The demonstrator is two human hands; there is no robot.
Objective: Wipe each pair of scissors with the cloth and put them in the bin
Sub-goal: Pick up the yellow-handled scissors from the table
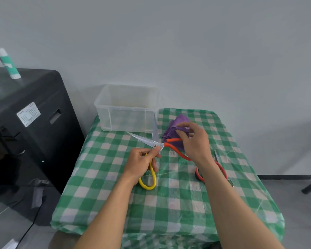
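One camera rides the person's head, tilted forward and down, close over the checked table (178, 209). The wall (187, 42) fills twelve o'clock.

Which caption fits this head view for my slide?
Left hand holds open scissors; right hand grips purple cloth near the bin.

Orange-handled scissors (166, 145) point a steel blade far-left (toward the clear plastic bin (127, 106)). Yellow-handled scissors (152, 172) sit nearer. A crumpled purple cloth (180, 122) lies just beside the bin.
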